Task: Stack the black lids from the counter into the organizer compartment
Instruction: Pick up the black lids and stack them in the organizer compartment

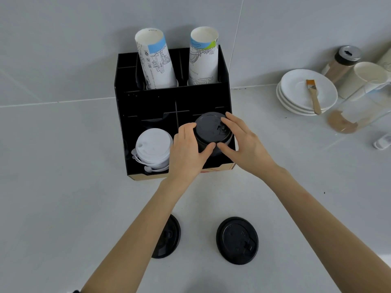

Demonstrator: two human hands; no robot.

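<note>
A stack of black lids (210,132) stands in the front right compartment of the black organizer (148,98). My left hand (187,149) grips the stack's left side and my right hand (243,142) grips its right side, thumbs meeting at the front. Two more black lids lie flat on the white counter near me: one (237,240) in full view, the other (169,237) half hidden under my left forearm.
White lids (153,146) fill the organizer's front left compartment. Two paper cup stacks (156,60) (203,56) stand in its back slots. At the right are stacked white plates (296,100) with a brush (313,96), a shaker (342,62), a cup and a clear pitcher (359,108).
</note>
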